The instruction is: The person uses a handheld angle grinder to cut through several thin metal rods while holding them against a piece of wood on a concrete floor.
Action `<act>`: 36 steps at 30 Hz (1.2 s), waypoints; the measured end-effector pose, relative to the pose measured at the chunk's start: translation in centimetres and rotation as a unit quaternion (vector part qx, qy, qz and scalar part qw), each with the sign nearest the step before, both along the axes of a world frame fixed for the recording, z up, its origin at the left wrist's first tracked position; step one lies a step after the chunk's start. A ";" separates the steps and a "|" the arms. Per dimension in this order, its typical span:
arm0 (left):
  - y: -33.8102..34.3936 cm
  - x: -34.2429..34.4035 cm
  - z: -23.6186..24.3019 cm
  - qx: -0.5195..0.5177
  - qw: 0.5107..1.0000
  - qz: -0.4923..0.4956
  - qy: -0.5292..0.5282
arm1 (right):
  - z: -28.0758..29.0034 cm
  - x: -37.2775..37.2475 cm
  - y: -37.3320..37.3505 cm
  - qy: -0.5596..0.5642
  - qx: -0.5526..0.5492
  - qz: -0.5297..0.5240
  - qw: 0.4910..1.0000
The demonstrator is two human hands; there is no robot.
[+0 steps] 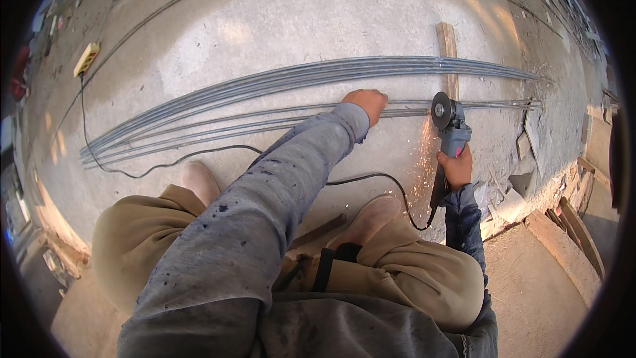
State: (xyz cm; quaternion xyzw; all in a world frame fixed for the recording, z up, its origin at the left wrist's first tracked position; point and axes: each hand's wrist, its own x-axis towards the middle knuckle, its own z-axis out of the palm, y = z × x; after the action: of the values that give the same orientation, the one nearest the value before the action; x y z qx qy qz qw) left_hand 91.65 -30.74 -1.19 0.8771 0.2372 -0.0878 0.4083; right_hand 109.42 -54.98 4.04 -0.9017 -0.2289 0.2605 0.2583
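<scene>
**Grinder disc on steel rods, sparks falling toward the knees**

The person squats on a pale concrete floor point(278, 20), both knees wide in tan trousers. The left arm, in a grey paint-flecked sleeve, reaches straight forward across the body, and the left hand point(366, 103) presses palm-down, fingers curled, on a thin pair of long grey steel rods point(265, 122), pinning them to the floor. Whether the fingers wrap under the rods cannot be told from this angle.

The right hand point(457, 167), coming out of a dark blue sleeve, is closed around the body of a grey handheld angle grinder point(450, 129). The tool points away from the person, its round disc standing on edge against the same rods just right of the left hand. Orange sparks point(421, 159) scatter back from the disc toward the knees.

The rods run across the floor from left to right, bending with the lens, and lie just in front of a thicker bundle of similar grey steel rods point(298, 76). A short pale wooden batten point(448, 53) lies crosswise under the rods near the disc. The grinder's black power cord point(199, 154) trails from the tool's rear, past the boots, and loops off left toward a yellow socket block point(86, 58). Broken rubble and wooden offcuts point(530, 199) lie to the right.
</scene>
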 end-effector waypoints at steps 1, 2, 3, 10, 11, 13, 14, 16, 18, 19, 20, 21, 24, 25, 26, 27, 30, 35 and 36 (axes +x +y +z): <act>0.0 0.0 -0.1 0.001 1.000 0.000 0.001 | -0.1 0.0 0.0 0.008 0.017 -0.002 1.000; -0.1 0.0 -0.1 0.002 1.000 0.001 0.003 | -0.3 0.1 0.0 0.016 0.035 -0.004 0.999; -0.1 0.0 -0.1 0.003 1.000 0.001 0.004 | -0.4 0.1 0.1 0.024 0.052 -0.005 0.998; -0.2 0.0 -0.1 0.007 1.000 0.010 -0.006 | 0.1 0.6 1.8 -0.003 0.019 0.000 1.000; -0.2 -0.1 -0.3 0.012 1.000 0.006 -0.003 | 0.3 0.5 1.9 -0.002 0.014 -0.002 1.000; -0.2 -0.1 -0.5 0.017 1.000 0.003 -0.003 | 0.4 0.3 1.7 0.003 0.009 -0.003 1.000; -0.2 0.0 -0.5 0.017 1.000 0.003 -0.006 | 0.5 0.2 1.5 0.006 0.010 -0.002 1.000; -0.2 0.0 -0.5 0.016 1.000 0.003 -0.011 | 0.5 0.0 1.1 0.006 0.007 0.001 1.000; -0.2 0.0 -0.6 0.016 1.000 0.003 -0.014 | 0.3 0.0 0.6 0.000 -0.002 0.003 1.000; -0.2 0.0 -0.4 0.014 1.000 0.001 -0.010 | 0.2 0.0 0.5 0.000 0.001 -0.001 1.000; -0.1 0.1 -0.3 0.013 1.000 -0.001 -0.006 | 0.1 0.1 0.4 0.000 0.004 -0.004 1.000; -0.1 0.2 -0.1 0.011 1.000 -0.002 -0.003 | 0.1 0.1 0.3 0.000 0.007 -0.007 1.000; -0.1 0.2 -0.1 0.009 1.000 0.002 -0.006 | -0.3 0.7 0.5 0.013 0.011 -0.001 1.000; -0.1 0.1 -0.2 0.009 1.000 0.006 -0.007 | -0.3 0.7 0.8 0.012 0.014 0.001 1.000; -0.2 0.0 -0.5 0.009 1.000 0.009 -0.008 | -0.3 0.7 1.0 0.011 0.016 0.003 1.000; -0.2 -0.1 -0.6 0.009 1.000 0.013 -0.010 | -0.3 0.6 1.3 0.010 0.019 0.005 1.000; -0.2 -0.1 -0.8 0.011 1.000 0.002 -0.016 | 0.2 0.6 1.4 0.008 0.003 0.002 1.000; -0.2 0.0 -0.6 0.017 1.000 -0.001 -0.011 | -0.4 0.4 0.2 0.009 0.001 -0.006 1.000; -0.2 -0.1 -0.7 0.013 1.000 0.000 -0.014 | -0.4 0.3 0.2 0.007 -0.005 -0.010 1.000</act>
State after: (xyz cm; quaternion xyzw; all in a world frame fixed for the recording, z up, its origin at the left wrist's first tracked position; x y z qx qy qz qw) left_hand 91.60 -30.94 -1.88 0.8836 0.2328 -0.0726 0.3997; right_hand 109.71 -54.75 3.66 -0.9035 -0.2164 0.2655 0.2578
